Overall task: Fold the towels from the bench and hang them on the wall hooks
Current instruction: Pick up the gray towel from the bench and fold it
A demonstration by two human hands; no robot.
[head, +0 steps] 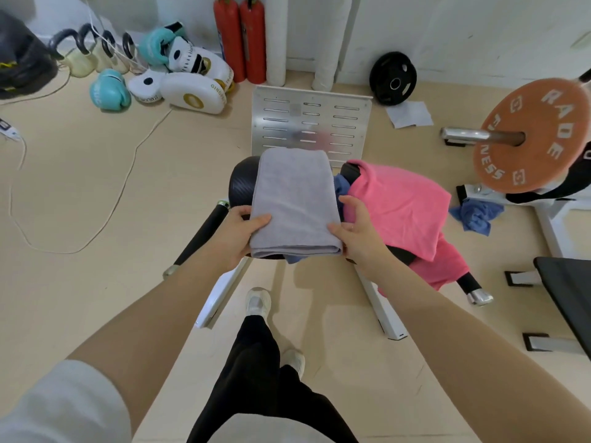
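Towel, grey [294, 199]: folded into a thick rectangle, lying on the padded end of the counter [240, 183], between your two hands.
Left hand [238, 233]: you hold the towel's near left corner, thumb on top and fingers tucked beneath.
Right hand [355, 228]: thumb lies on the near right corner; your fingers are loosely spread beside the edge, and whether they reach under is hard to tell.
Handling: soft, light and limp; the layers will likely slide apart, so pinch through all of them at the near edge, or slip both palms beneath.
Pink towel [403, 206]: unfolded, draped over the counter just right of the grey one.
Blue cloths: one [341, 186] peeks out between grey and pink, another [476, 215] lies crumpled on the floor.
Hidden: wall hooks are out of view; the counter's top is mostly covered.
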